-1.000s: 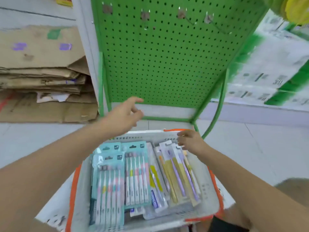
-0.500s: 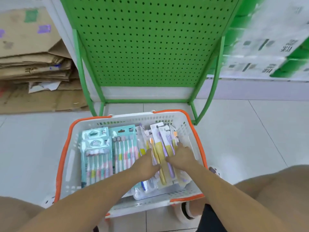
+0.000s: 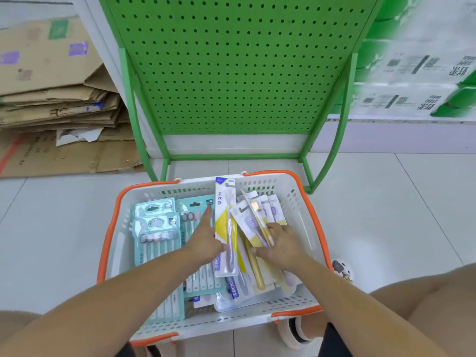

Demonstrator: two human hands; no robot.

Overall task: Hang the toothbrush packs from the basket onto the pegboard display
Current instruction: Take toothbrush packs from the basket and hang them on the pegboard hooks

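Since half a second ago, one yellow-and-white toothbrush pack has been tipped up out of the pile: the left hand now holds it by its left edge, the index finger stretched along the edge and the thumb seemingly pressed to the front, top end pointing at the pegboard. That reads as the first pack being picked out for hanging; it is not yet clear of the basket. Meanwhile the right hand lies with fingers spread flat on the loose single packs, pinching nothing that I can see. Left in the basket are teal multi-brush cards on its left side and overlapping single packs on its right. No hooks or hung packs show on the visible part of the pegboard, so the hanging seems barely begun
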